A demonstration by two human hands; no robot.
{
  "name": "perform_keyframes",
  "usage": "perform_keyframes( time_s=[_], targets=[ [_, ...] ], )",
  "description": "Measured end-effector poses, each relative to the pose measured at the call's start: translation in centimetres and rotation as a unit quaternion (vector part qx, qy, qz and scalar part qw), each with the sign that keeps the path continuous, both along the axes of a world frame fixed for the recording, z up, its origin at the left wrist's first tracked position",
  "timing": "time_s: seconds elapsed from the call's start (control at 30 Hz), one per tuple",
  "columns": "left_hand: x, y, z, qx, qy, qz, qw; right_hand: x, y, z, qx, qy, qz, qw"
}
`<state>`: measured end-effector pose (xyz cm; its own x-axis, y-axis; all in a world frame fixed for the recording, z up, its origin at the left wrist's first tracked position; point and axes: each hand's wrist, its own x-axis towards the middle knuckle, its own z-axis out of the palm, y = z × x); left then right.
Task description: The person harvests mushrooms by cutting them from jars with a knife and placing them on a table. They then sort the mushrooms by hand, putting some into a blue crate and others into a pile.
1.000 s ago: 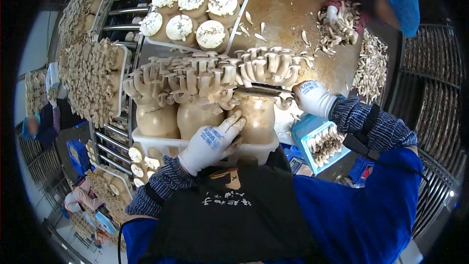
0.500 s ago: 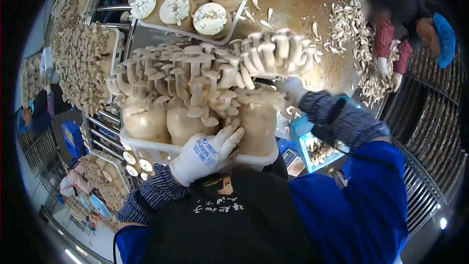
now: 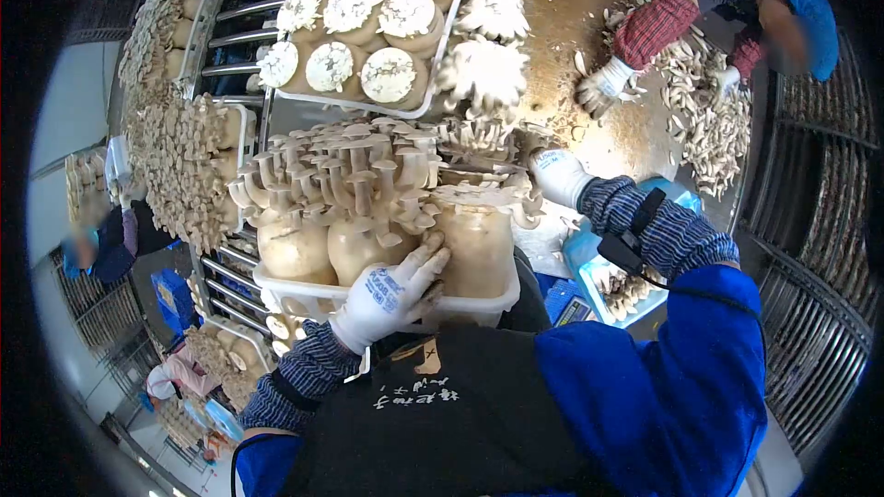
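Keeps the white-gloved left hand (image 3: 391,299) low on the near side of the squat, beige, translucent bottle (image 3: 474,248), fingers long and slightly parted, flat on its wall rather than wrapped around it. Holds the white-gloved right hand (image 3: 560,177) narrow, fingers curled, beside the bottle's pale, ragged top. Cannot tell what, if anything, sits in that grasp.

Seems to be at the stage of working level with the bottle's top, judging by the low right hand and flat, cut-looking surface. Calls for a firm left palm against tipping, and for left fingertips well below the right hand's path.

Stands the bottle at the right end of the shallow white plastic tray (image 3: 470,306), just beside dense, grey-brown capped mushrooms (image 3: 359,161) on neighbouring bottles. Lies near the right forearm: the light-blue plastic basket (image 3: 582,248) with loose mushrooms inside. Across the brown-stained metal table (image 3: 562,23), reaches in a co-worker's gloved hand (image 3: 603,87).

Compared with half a second earlier, no longer shows the large pale clump raised above the bottle top. Now shows two bright, pale mushroom clumps (image 3: 493,7) on the table beside the farther white-rimmed tray (image 3: 449,46).
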<state>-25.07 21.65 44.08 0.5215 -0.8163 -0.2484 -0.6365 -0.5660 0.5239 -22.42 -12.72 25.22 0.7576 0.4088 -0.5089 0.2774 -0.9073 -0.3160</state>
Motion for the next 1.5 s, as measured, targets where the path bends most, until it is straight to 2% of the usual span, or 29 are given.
perform_keyframes(
  time_s=[0.03,0.33,0.4,0.5,0.53,0.63,0.67,0.73,0.77,0.8,0.87,0.93,0.97,1.0,1.03,1.07,1.17,1.2,1.23,1.27,1.33,1.4,1.43,1.47,1.5],
  targets=[
    [-0.1,0.1,0.0,-0.002,0.001,0.002,1.0,-0.4,-0.1,0.1,0.008,-0.019,0.026,0.999],
    [-0.2,-0.2,0.2,0.016,-0.013,-0.001,1.0,0.1,0.3,-1.3,-0.04,0.001,0.019,0.999],
    [-0.1,-0.5,0.4,0.013,-0.012,0.005,1.0,1.1,0.4,-0.7,-0.042,0.046,0.059,0.996],
    [0.0,-0.4,-0.1,0.013,-0.023,0.004,1.0,3.3,1.5,-1.3,-0.054,0.091,0.056,0.993],
    [0.0,-0.3,-0.3,0.009,-0.035,-0.003,0.999,3.0,1.8,-3.8,-0.014,0.048,0.064,0.997],
    [0.2,-0.6,-0.2,0.004,-0.007,0.0,1.0,3.2,4.9,-11.0,-0.017,0.004,0.037,0.999],
    [0.3,-0.8,0.2,0.006,0.022,0.003,1.0,2.0,5.0,-17.7,-0.008,-0.05,-0.018,0.999],
    [0.8,-0.7,0.9,0.043,0.034,-0.008,0.998,1.1,4.1,-18.4,0.012,-0.064,0.001,0.998],
    [0.7,-0.6,0.9,0.031,0.039,-0.008,0.999,1.8,4.5,-18.9,-0.027,0.03,-0.011,0.999],
    [0.3,-0.7,1.0,0.017,0.045,-0.009,0.999,1.9,4.3,-18.9,-0.023,0.048,-0.033,0.998],
    [-0.3,-0.3,0.4,0.022,0.033,-0.006,0.999,3.5,3.7,-13.2,-0.033,0.063,-0.065,0.995],
    [-0.9,0.0,0.1,0.019,0.017,0.003,1.0,3.6,1.6,-14.4,-0.058,0.003,-0.107,0.993],
    [-0.9,0.0,0.2,0.015,0.014,0.006,1.0,4.1,0.7,-12.8,-0.043,0.021,-0.223,0.974],
    [-0.7,-0.2,0.2,0.002,-0.012,0.004,1.0,3.9,-1.1,-15.3,-0.052,-0.058,-0.216,0.973],
    [-0.7,-0.3,0.2,-0.011,-0.04,0.0,0.999,4.6,-2.6,-14.5,-0.041,-0.06,-0.226,0.971],
    [-0.9,-0.4,0.3,-0.019,-0.044,-0.001,0.999,5.0,-3.8,-12.8,-0.031,-0.062,-0.239,0.969],
    [-1.1,-0.2,0.3,-0.034,-0.061,0.017,0.997,1.9,-3.9,-7.9,-0.045,-0.074,-0.188,0.978],
    [-1.4,-0.2,0.3,-0.04,-0.069,0.02,0.997,-0.2,-3.1,-6.6,-0.066,-0.111,-0.102,0.986],
    [-1.5,-0.1,0.5,-0.03,-0.061,0.024,0.997,-1.5,-1.2,-4.2,-0.07,-0.05,-0.109,0.99],
    [-1.8,0.1,0.6,-0.018,-0.052,0.028,0.998,-3.5,-0.3,-2.8,-0.057,-0.039,-0.027,0.997],
    [-2.4,0.8,0.2,-0.073,-0.085,0.032,0.993,-6.3,-1.5,-5.4,0.022,-0.134,0.015,0.991],
    [-2.8,1.2,-0.2,-0.124,-0.122,0.036,0.984,-3.9,0.4,7.0,0.001,-0.053,-0.07,0.996],
    [-3.0,2.1,-0.1,-0.122,-0.131,0.047,0.983,-4.2,-0.9,5.2,0.06,-0.096,-0.106,0.988],
    [-3.3,3.0,0.1,-0.145,-0.149,0.072,0.976,-4.6,-2.2,4.3,0.05,-0.138,-0.129,0.981],
    [-3.6,3.9,0.3,-0.168,-0.166,0.094,0.967,-5.0,-2.7,6.1,0.079,-0.195,-0.143,0.967]
  ],
)
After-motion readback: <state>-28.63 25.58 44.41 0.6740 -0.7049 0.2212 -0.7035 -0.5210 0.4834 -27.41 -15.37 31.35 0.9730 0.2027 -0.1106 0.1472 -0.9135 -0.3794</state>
